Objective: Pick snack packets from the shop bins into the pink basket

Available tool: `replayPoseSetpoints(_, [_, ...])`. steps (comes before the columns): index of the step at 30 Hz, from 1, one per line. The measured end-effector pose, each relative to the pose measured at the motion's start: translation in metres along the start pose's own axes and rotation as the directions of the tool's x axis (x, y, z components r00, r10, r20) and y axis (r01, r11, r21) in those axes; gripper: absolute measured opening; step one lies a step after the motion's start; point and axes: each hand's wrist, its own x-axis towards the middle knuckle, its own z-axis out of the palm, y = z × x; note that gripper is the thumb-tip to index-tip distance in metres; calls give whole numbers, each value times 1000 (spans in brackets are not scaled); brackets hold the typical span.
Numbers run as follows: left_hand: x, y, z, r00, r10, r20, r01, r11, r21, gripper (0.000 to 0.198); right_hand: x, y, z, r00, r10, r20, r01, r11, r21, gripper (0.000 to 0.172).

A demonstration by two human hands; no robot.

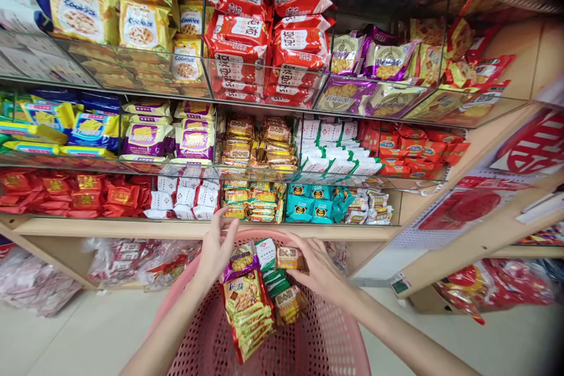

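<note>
A pink perforated basket (317, 341) sits low in front of me with several snack packets (247, 305) piled inside. My left hand (218, 249) rests on the basket's far rim beside a purple packet (240, 261), fingers curled with the index raised. My right hand (315, 267) pinches a small brown-and-yellow snack packet (288, 258) over the basket. A green-and-white packet (267, 252) lies between the hands.
Glass-fronted shelves (264, 100) rise in tiers ahead, full of cookies, red packets and purple packets. The lowest tier holds small yellow packets (251, 200) and teal ones (315, 205). Bagged goods (127, 261) lie under the wooden shelf. More red goods lie at the right (493, 288).
</note>
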Motion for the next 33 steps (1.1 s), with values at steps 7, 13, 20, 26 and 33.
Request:
replayPoseSetpoints(7, [13, -49, -12, 997, -80, 5, 75, 951, 299, 52, -32, 19, 10, 945, -19, 326, 22, 1000, -3, 78])
replayPoseSetpoints(13, [10, -51, -13, 994, -104, 26, 88, 925, 369, 51, -24, 16, 31, 904, -104, 415, 149, 986, -77, 78])
replayPoseSetpoints(20, [9, -52, -13, 994, -94, 49, 66, 910, 410, 48, -22, 18, 43, 893, -149, 426, 216, 970, -113, 78])
replayPoseSetpoints(26, [7, -48, -13, 995, -95, 39, 69, 900, 430, 39, -23, 17, 43, 903, -174, 393, 242, 962, -131, 76])
replayPoseSetpoints(33, [5, -48, -14, 993, -108, 47, 76, 891, 449, 36, -25, 22, 43, 927, -149, 345, 218, 961, -170, 98])
